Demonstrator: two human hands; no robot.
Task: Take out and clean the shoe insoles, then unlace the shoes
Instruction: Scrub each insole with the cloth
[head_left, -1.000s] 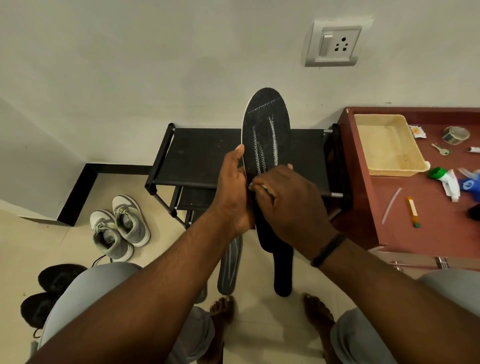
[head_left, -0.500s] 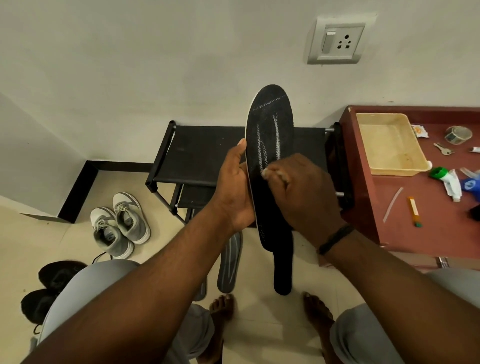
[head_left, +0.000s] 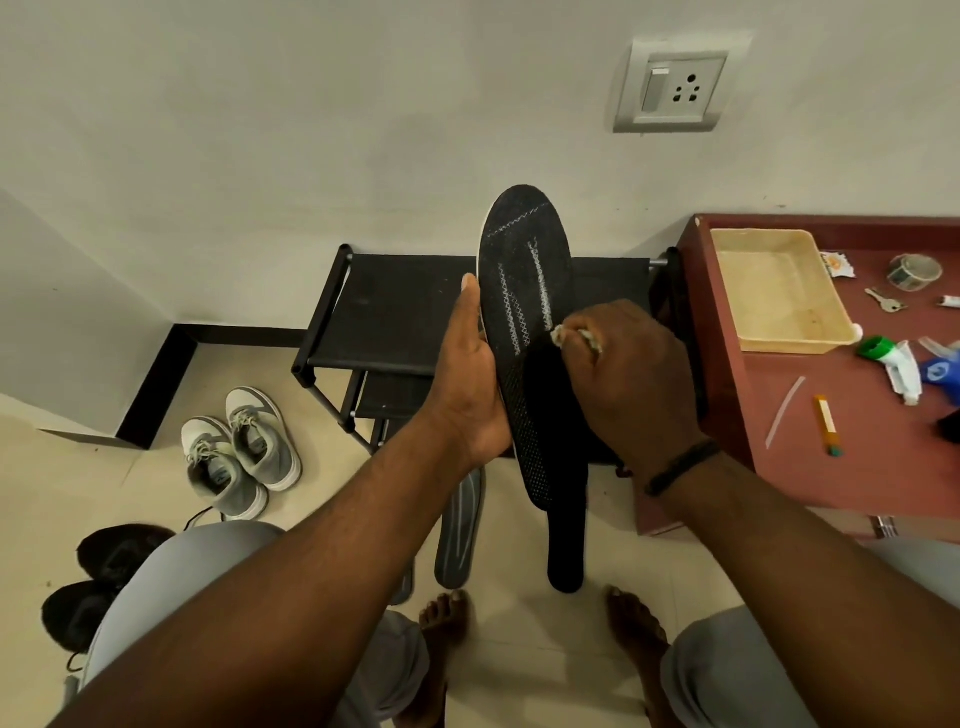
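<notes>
My left hand (head_left: 470, 384) grips the left edge of a black insole (head_left: 522, 291) with white stitch lines, holding it upright in front of me. My right hand (head_left: 628, 379) is closed on a dark cloth (head_left: 566, 525) that hangs down past the insole's heel, and it presses against the insole's right side near the middle. Two grey insoles (head_left: 460, 530) lie on the floor below my arms. A pair of grey and white laced shoes (head_left: 239, 452) stands at the left, and a pair of black shoes (head_left: 98, 577) sits partly behind my left knee.
A black shoe rack (head_left: 384, 312) stands against the wall behind the insole. At the right is a red-brown table (head_left: 872, 467) with a beige tray (head_left: 779, 291), keys, tape, tubes and small items. My bare feet (head_left: 447, 623) rest on the tiled floor.
My right hand with the cloth has moved from the left part of the insole across to its right edge. The insole has tilted slightly.
</notes>
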